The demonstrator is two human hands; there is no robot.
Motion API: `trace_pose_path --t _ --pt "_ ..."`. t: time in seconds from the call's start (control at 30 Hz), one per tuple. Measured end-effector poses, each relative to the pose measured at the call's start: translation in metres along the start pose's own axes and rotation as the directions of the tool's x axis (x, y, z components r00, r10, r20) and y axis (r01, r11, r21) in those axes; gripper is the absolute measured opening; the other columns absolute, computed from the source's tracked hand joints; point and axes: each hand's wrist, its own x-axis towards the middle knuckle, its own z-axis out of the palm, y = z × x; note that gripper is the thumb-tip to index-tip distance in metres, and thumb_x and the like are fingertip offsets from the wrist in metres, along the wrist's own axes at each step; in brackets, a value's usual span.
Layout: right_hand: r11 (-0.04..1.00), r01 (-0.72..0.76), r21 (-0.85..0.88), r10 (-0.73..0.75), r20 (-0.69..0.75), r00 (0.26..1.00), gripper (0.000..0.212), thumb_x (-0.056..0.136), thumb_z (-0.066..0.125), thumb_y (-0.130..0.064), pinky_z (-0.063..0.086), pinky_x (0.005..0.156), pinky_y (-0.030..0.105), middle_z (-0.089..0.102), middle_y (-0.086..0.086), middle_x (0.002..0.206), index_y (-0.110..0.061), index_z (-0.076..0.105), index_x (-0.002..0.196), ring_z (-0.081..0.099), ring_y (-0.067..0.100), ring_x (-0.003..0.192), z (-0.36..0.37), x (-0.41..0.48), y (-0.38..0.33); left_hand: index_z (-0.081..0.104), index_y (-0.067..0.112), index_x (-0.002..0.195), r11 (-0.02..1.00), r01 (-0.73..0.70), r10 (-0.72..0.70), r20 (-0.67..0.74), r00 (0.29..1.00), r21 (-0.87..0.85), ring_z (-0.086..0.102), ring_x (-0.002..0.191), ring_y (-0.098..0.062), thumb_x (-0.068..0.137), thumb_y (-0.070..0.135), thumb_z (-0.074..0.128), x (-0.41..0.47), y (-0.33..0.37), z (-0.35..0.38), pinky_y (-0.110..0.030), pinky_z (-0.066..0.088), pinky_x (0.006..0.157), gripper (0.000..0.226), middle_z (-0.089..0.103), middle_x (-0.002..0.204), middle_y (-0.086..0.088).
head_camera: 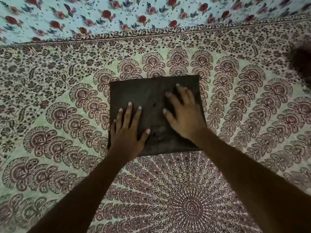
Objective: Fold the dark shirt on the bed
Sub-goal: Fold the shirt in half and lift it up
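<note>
The dark shirt (143, 95) lies near the middle of the bed (50, 115), already brought down to a compact, nearly square packet with straight edges. On its left part rests the left hand (127, 133), fingers straight and a little spread, palm over the near-left corner, pressing flat and gripping nothing. A small button (154, 103) shows on the cloth just right of it. Further right, the right hand (184, 115) also lies flat, fingers fanned across the right half of the packet, holding nothing.

The folding looks finished or very nearly so: no sleeve, collar or hem sticks out, and both hands seem to be smoothing the layers. What may be left is a last pressing of the creases. Whether one more fold is wanted I cannot tell.

The bed is printed with dark red and black fan motifs on a pale ground, edged by a leafy band. Beyond that band lies a light blue cloth (117, 15) with red roses; whether it is a second sheet or a hanging I cannot say. At the far right edge a dark blurred shape (303, 63) is too unclear to name.
</note>
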Motion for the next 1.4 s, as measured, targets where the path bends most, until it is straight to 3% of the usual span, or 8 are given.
trace_pose_path --t 0.27,0.67,0.8,0.9,1.0,1.07,1.23,1.4 --pt "0.985 -0.077 -0.154 0.073 -0.028 0.997 0.092 0.077 0.028 -0.100 0.022 0.116 0.070 0.005 -0.002 0.174 -0.059 0.009 0.157 0.009 0.039 0.158 0.035 -0.043 0.019 0.009 0.052 0.161 0.994 0.077 -0.068 -0.106 0.992 0.082 0.015 0.155 -0.047 0.079 0.084 0.045 -0.021 -0.003 0.022 -0.069 0.031 0.113 0.095 -0.004 0.175 0.004" --pt "0.979 -0.187 -0.079 0.190 0.026 0.981 0.084 0.080 0.023 -0.097 0.014 0.121 0.067 -0.003 -0.010 0.173 -0.063 0.005 0.155 0.002 0.029 0.160 0.025 -0.015 0.027 0.006 0.060 0.157 0.990 0.138 -0.138 0.025 0.990 0.011 0.007 0.156 -0.046 0.070 0.093 0.051 0.006 -0.013 0.011 -0.070 0.018 0.117 0.103 -0.010 0.174 0.009" --pt "0.970 -0.214 -0.118 0.231 0.154 0.961 0.085 0.081 0.027 -0.095 0.007 0.121 0.069 -0.009 -0.007 0.173 -0.061 0.003 0.155 -0.004 0.031 0.160 0.010 -0.010 0.018 0.020 0.056 0.156 0.948 0.202 -0.187 0.084 0.979 -0.246 0.006 0.158 -0.037 0.075 0.067 0.076 0.010 -0.014 -0.011 -0.065 0.015 0.121 0.099 -0.007 0.173 0.009" --pt "0.943 -0.235 -0.237 0.249 0.032 0.968 0.082 0.091 0.049 -0.074 0.016 0.116 0.071 0.018 0.018 0.168 -0.033 0.029 0.159 0.021 0.043 0.153 -0.005 -0.013 -0.009 0.036 0.018 0.152 0.852 0.365 -0.434 -0.114 0.894 -0.376 0.041 0.140 -0.046 0.083 0.042 0.078 -0.002 -0.016 -0.026 -0.062 0.041 0.110 0.084 0.032 0.158 -0.019" --pt "0.980 0.076 -0.186 -0.106 -0.155 0.982 0.055 0.084 0.074 -0.024 0.045 0.097 0.058 0.057 0.023 0.135 -0.009 0.060 0.136 0.059 0.043 0.118 -0.004 -0.018 -0.048 0.044 0.007 0.136 0.729 0.619 -0.635 0.046 0.771 -0.292 0.057 0.123 -0.043 0.078 0.053 0.082 -0.010 -0.026 -0.033 -0.059 0.049 0.101 0.083 0.058 0.133 -0.021" --pt "0.975 0.217 0.048 -0.219 0.046 0.975 0.041 0.091 0.065 -0.007 0.054 0.090 0.048 0.063 0.020 0.126 -0.004 0.064 0.132 0.065 0.042 0.108 -0.002 -0.013 -0.074 0.057 0.005 0.127 0.657 0.646 -0.630 0.188 0.754 -0.389 0.065 0.115 -0.038 0.075 0.048 0.088 -0.007 -0.034 -0.040 -0.048 0.054 0.097 0.074 0.068 0.123 -0.018" --pt "0.859 -0.266 0.438 0.148 0.285 0.947 0.053 0.104 0.047 -0.054 0.040 0.078 0.031 0.070 0.008 0.086 -0.010 0.068 0.083 0.066 0.033 0.096 -0.013 0.009 -0.116 0.079 0.019 0.100 0.590 0.516 -0.439 0.290 0.850 -0.620 0.076 0.090 -0.017 0.076 0.024 0.091 -0.003 -0.038 -0.057 -0.030 0.060 0.083 0.027 0.079 0.090 0.005" --pt "0.679 -0.552 0.484 0.297 0.507 0.809 0.126 0.041 0.062 -0.103 0.051 0.099 0.040 0.065 0.010 0.130 -0.016 0.065 0.132 0.063 0.030 0.116 -0.033 0.042 -0.136 0.072 0.007 0.108 0.543 0.308 -0.132 0.283 0.950 -0.781 0.072 0.107 -0.020 0.083 -0.003 0.079 -0.012 -0.002 -0.072 -0.036 0.057 0.096 0.028 0.078 0.108 -0.010"
